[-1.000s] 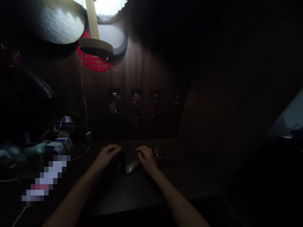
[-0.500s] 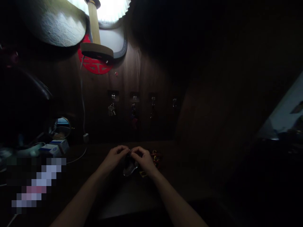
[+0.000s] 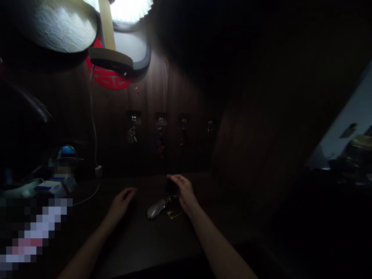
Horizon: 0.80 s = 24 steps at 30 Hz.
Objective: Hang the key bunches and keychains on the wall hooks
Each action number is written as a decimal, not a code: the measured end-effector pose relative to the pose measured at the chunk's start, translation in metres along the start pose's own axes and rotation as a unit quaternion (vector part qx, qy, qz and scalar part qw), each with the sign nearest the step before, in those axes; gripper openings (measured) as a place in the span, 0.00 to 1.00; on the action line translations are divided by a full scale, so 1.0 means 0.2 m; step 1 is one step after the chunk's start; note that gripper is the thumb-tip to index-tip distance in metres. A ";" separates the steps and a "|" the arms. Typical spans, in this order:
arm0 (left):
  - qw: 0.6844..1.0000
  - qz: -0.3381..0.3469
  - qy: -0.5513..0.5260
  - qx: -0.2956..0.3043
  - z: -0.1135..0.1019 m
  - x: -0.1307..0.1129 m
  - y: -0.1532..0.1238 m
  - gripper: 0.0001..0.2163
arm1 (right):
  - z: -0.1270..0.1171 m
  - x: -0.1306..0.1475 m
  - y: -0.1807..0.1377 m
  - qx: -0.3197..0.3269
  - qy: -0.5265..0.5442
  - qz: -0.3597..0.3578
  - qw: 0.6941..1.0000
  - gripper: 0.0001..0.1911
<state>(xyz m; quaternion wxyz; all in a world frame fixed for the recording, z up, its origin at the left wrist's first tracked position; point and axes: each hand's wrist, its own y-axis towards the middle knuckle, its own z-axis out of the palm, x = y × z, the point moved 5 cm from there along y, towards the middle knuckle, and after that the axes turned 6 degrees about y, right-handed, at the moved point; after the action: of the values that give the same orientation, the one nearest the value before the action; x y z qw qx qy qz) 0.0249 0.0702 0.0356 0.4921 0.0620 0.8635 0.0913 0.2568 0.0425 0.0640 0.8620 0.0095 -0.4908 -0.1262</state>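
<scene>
My right hand (image 3: 185, 193) is closed, thumb and fingers pinching the top of a dark keychain bunch (image 3: 171, 189), whose parts are hard to make out in the low light. A small shiny metal clasp shows at its lower end. Close by, and seemingly joined to it, a silvery oval fob (image 3: 156, 209) lies on the dark table. Just under my right wrist is a thin yellow cord (image 3: 172, 215). Off to the left, my left hand (image 3: 123, 199) holds nothing, with its fingers stretched out and its thumb apart.
Several wall hooks (image 3: 161, 119) line the dark wood panel, with keys (image 3: 132, 135) hanging on the left one. Small boxes (image 3: 52, 188) and a white cable (image 3: 94, 128) are at left. A lit lamp (image 3: 130, 11) hangs above the red round decoration (image 3: 112, 81).
My left hand has let go and moved left, away from my right hand. The right hand keeps its pinch, and the silvery fob now shows fully. The view has shifted slightly.
</scene>
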 end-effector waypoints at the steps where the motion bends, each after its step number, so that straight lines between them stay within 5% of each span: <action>1: 1.000 -0.004 0.011 -0.003 -0.02 0.03 0.00 0.16 | -0.01 0.01 0.01 -0.008 0.008 -0.008 1.000 0.12; 12: 0.997 0.014 0.077 -0.010 -0.08 0.13 -0.07 0.13 | -0.09 0.31 0.29 -0.070 -0.120 -0.244 0.960 0.12; 17: 0.995 0.025 0.098 0.003 -0.05 0.13 -0.07 0.12 | -0.05 0.49 0.48 -0.097 -0.153 -0.308 0.934 0.18; 24: 0.995 0.025 0.093 0.013 -0.05 0.12 -0.07 0.12 | 0.06 0.69 0.69 -0.138 -0.241 -0.376 0.884 0.10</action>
<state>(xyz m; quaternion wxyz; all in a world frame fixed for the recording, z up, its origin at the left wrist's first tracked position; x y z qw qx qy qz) 0.0040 0.0609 0.0185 0.4063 0.0812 0.9048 0.0979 0.3422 0.1458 0.2064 0.5977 0.0435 -0.6207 -0.5057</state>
